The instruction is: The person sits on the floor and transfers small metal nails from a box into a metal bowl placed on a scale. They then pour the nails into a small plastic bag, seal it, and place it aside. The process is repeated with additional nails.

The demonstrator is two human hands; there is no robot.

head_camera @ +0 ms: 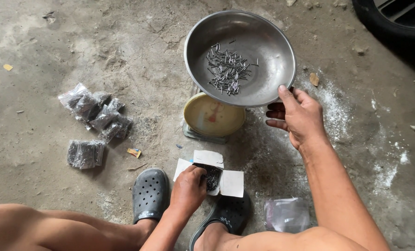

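Down low, left hand (187, 188) pinching nails from the open box (212, 178) between the feet. Right hand (296, 115) gripping the bowl (263, 60) rim above the scale (212, 116), up and right of the box

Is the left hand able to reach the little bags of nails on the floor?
Probably yes. The left hand is in the open nail box, and the bags lie apart on bare floor, nothing between.
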